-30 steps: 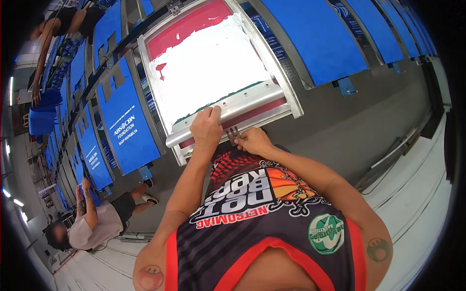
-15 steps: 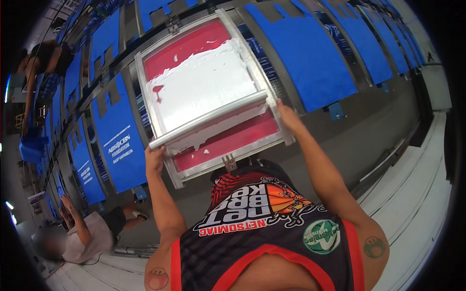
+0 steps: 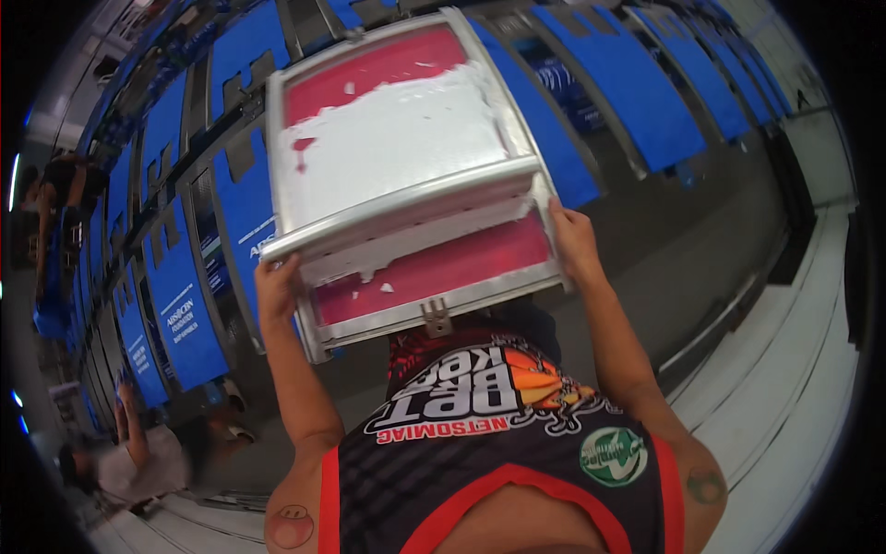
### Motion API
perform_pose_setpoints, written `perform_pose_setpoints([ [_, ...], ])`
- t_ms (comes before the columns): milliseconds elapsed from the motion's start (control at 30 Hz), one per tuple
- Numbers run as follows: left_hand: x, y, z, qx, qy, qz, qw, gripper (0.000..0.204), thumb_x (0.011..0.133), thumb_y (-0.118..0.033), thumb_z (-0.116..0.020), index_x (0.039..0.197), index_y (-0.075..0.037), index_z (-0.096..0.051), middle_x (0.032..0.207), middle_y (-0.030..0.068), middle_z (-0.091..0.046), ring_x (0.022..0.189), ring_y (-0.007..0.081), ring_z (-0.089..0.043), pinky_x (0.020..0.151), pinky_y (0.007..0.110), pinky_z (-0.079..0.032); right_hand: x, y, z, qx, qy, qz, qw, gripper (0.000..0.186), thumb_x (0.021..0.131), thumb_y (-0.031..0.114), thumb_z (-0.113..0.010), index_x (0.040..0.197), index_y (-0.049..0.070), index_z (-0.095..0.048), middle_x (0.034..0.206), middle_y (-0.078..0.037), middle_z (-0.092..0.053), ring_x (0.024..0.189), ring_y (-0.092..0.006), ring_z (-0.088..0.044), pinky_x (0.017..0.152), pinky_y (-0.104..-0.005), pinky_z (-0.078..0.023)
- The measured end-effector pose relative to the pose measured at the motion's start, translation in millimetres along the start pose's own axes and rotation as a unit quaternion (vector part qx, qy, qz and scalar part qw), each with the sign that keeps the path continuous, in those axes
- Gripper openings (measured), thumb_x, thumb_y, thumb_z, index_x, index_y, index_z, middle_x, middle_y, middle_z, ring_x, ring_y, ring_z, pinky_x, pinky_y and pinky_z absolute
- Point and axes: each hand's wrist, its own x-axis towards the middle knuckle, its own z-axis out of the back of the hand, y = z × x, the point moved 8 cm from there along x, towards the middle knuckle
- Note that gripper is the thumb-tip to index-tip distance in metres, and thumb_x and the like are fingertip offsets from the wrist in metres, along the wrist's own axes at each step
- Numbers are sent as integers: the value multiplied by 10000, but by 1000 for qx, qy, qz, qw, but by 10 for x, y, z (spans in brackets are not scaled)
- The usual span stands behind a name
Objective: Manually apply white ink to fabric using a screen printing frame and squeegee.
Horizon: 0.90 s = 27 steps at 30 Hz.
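A metal screen frame point(image 3: 430, 327) with red mesh point(image 3: 374, 65) bears a thick layer of white paste point(image 3: 397, 125). A long metal squeegee point(image 3: 397, 205) lies across its lower part, with white paste below the bar. My left hand point(image 3: 280, 286) is closed on the frame's left side, at the squeegee's end. My right hand point(image 3: 574, 240) grips the frame's right side, just below the squeegee's other end. A small metal clamp point(image 3: 436, 319) sits on the near edge of the frame, above my dark jersey.
Blue cut-out panels point(image 3: 185, 323) lie on metal boards in rows on both sides and beyond the frame. A co-worker point(image 3: 129, 462) is at lower left, arms raised to a panel. Another person point(image 3: 74, 185) is at far left. A white slatted surface point(image 3: 757, 388) runs along the right.
My left hand has left the middle of the squeegee and my right hand the near clamp; both now hold the frame's sides. The frame has shifted against the blue panels behind it.
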Motion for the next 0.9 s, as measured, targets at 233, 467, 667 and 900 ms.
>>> perform_pose_setpoints([
  [233,17,121,-1633,13,3,-10,1000,410,756,-129,-788,1091,43,-627,1026,109,-641,954,192,-590,866,339,-451,1086,-65,1112,-89,13,-14,996,637,878,552,-573,889,-76,-678,810,-168,-668,774,-235,-622,736,-366,-465],
  [467,45,218,-1803,27,-13,-6,1000,468,730,-160,-814,1106,54,-634,1029,123,-648,909,193,-613,820,328,-490,1606,-111,972,-57,58,-4,997,601,872,512,-614,949,-83,-662,853,-87,-636,778,-154,-545,727,-319,-449],
  [667,20,515,-2017,-15,-38,13,999,417,702,-159,-841,1038,7,-658,992,86,-658,891,169,-619,803,309,-486,1883,-296,966,-148,81,13,986,662,878,554,-572,1032,-84,-655,927,-152,-661,849,-219,-586,801,-361,-457],
  [900,37,631,-1886,-37,-57,15,998,449,663,-152,-866,1022,-4,-639,972,79,-646,934,164,-605,828,308,-475,790,26,715,-206,240,110,942,386,897,333,-628,1004,-37,-653,966,-121,-673,781,-168,-612,705,-310,-490],
])
